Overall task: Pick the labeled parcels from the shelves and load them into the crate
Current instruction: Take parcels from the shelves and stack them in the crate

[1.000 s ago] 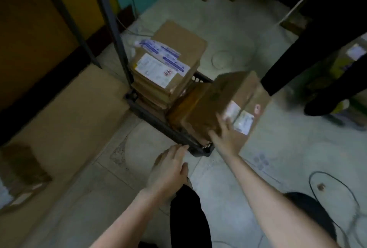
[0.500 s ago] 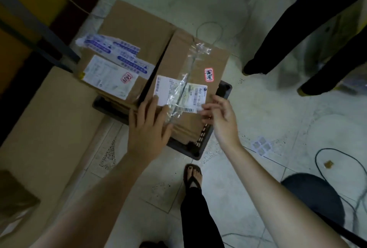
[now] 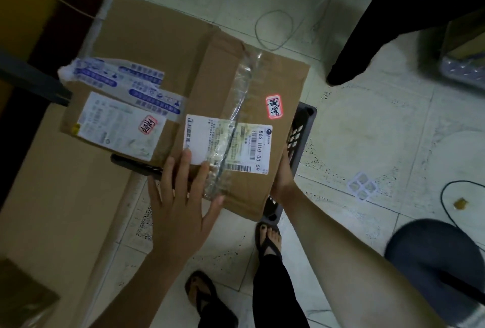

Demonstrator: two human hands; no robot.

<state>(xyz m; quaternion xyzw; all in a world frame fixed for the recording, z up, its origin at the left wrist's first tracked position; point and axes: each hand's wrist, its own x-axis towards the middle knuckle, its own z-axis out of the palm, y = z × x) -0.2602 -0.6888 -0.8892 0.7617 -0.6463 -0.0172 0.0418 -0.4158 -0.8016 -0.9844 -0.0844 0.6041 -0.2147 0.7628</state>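
Observation:
A brown labeled parcel [image 3: 252,91] with a white barcode label and clear tape lies across the dark plastic crate [image 3: 301,128], overhanging its near edge. My left hand [image 3: 181,201] rests flat on the parcel's near left corner, fingers spread and straight. At the parcel's near right edge is my right hand [image 3: 284,178], its fingers hidden under or behind the box. To the left, another labeled parcel [image 3: 147,46] with blue printed tape tops a stack in the crate and touches the first parcel.
A large cardboard sheet [image 3: 65,209] lies on the floor at left, beside a dark shelf bar [image 3: 34,83]. Another person's black trouser leg [image 3: 367,38] stands at the upper right. A dark round stool [image 3: 433,262] and cables are on the right. My sandaled feet [image 3: 267,238] stand just before the crate.
The parcel has been laid flat on the crate beside the stack. My left hand came onto its top. My right hand shifted from the label edge to the parcel's right side.

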